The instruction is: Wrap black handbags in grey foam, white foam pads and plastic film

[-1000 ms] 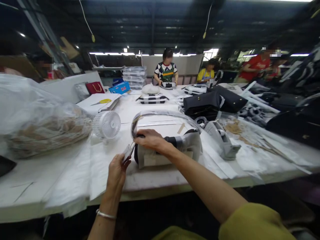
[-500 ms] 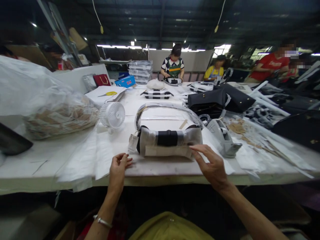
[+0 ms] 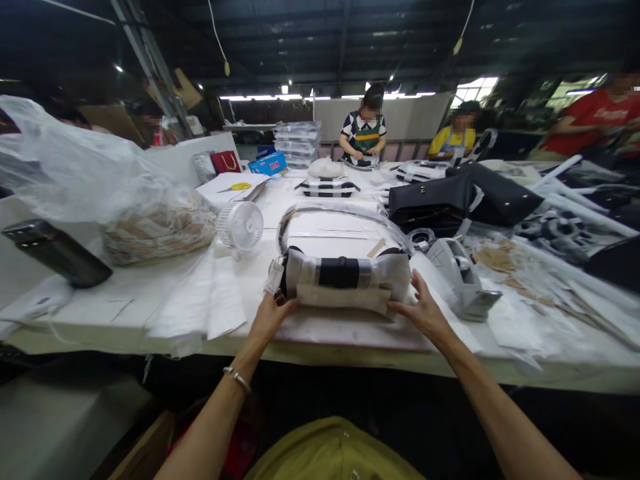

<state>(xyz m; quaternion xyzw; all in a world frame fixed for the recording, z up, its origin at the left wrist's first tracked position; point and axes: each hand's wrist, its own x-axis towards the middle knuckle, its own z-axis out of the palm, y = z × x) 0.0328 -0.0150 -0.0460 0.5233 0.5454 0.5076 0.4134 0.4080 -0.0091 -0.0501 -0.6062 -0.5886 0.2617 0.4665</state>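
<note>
A handbag (image 3: 345, 280) wrapped in white paper and clear film, with a black band showing at its middle and a wrapped handle arching over it, lies on the white table (image 3: 320, 333) in front of me. My left hand (image 3: 270, 315) grips its left end near a hanging tag. My right hand (image 3: 424, 308) grips its right end, thumb on the front.
A small white fan (image 3: 242, 227) stands left of the bag. A grey tape dispenser (image 3: 463, 277) sits right of it. A clear sack of brown pieces (image 3: 150, 230) and a dark bottle (image 3: 57, 252) lie at left. Black bags (image 3: 450, 197) lie behind. Other people work at the far end.
Both hands have moved from the table's edge onto the two ends of the wrapped bag. Earlier, my left hand held the tag and my right pressed the bag's top.
</note>
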